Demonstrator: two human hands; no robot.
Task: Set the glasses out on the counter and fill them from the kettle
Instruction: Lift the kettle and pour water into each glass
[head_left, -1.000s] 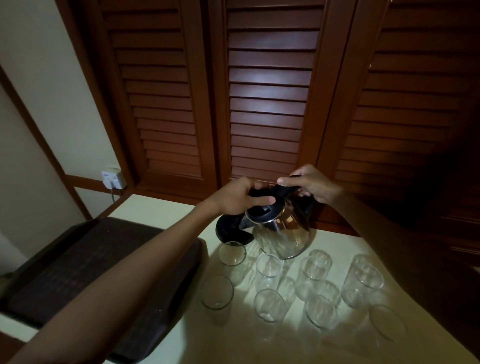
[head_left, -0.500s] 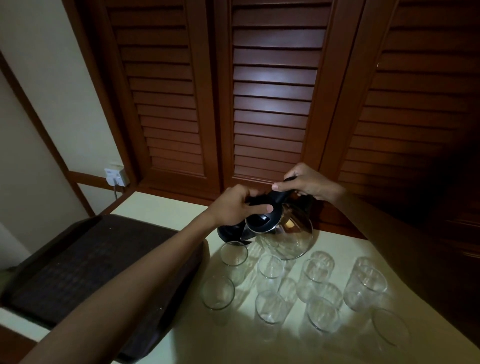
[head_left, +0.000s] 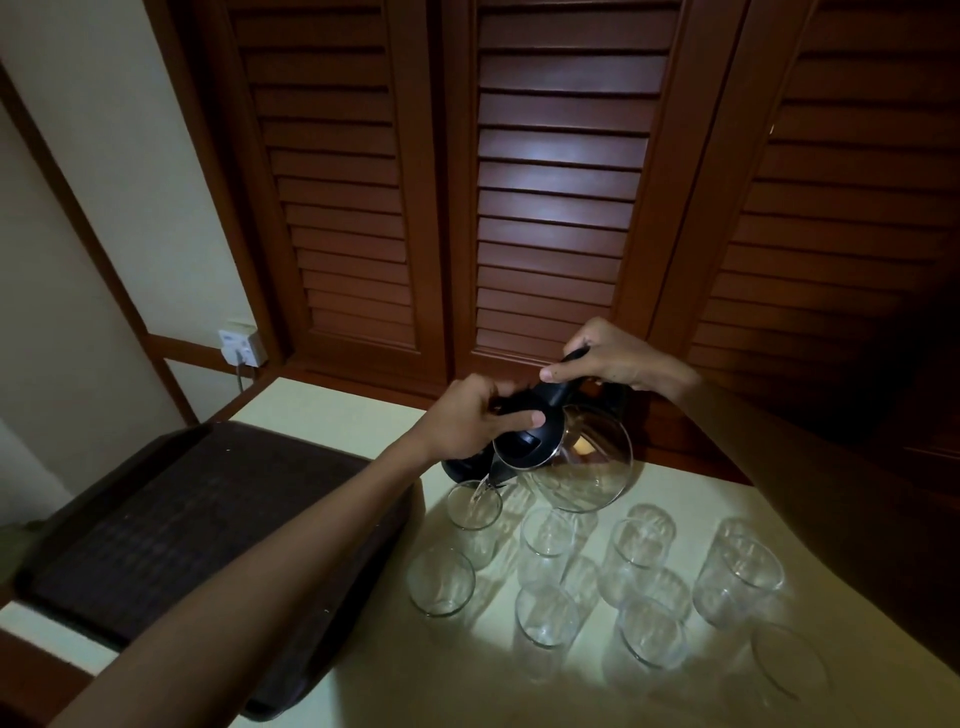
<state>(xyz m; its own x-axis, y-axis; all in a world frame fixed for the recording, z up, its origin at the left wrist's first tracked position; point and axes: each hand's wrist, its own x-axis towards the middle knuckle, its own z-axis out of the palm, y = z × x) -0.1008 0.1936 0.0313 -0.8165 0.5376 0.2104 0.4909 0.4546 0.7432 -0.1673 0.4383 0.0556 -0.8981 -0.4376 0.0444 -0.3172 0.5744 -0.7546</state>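
Pouring step: the kettle (head_left: 566, 457) tilts over the counter (head_left: 322, 410), streaming into the far-left glass (head_left: 474, 512). The right hand (head_left: 618, 358) wraps its handle and the left hand (head_left: 467, 421) clamps the lid. Next, probably: level it and move to the neighbouring glass.

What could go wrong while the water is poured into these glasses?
The water falls close to the rim of the back-left glass, so a wobble of the kettle might spill it onto the counter. The kettle's round belly hangs low over the next glass and could knock it into its close neighbours. The left hand holds the lid; if the water is hot, steam might sting.
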